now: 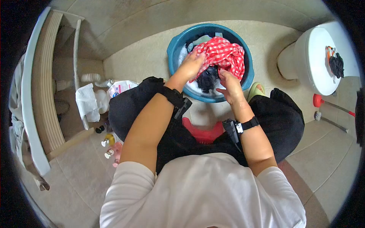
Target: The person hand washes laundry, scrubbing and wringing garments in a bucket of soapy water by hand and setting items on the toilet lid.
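Note:
A blue plastic basin (248,78) stands on the floor in front of me, with suds and wet laundry in it. On top lies a bunched red-and-white checked cloth (222,53), partly over the basin's right side. My left hand (193,66) is closed on the cloth's left edge, its fingertips partly hidden in the folds. Lower right, my right hand (230,86) has its fingers apart, the upper ones touching the cloth's lower edge. Between the hands a dark garment (207,79) sits in the suds. A pale grey-green cloth (200,40) shows behind.
To the right are a white toilet (317,60) with a dark bundle on its lid and a red plunger (318,100). Pump bottles (109,139) and a detergent bag (121,87) stand left. A red stool (203,133) shows between my knees.

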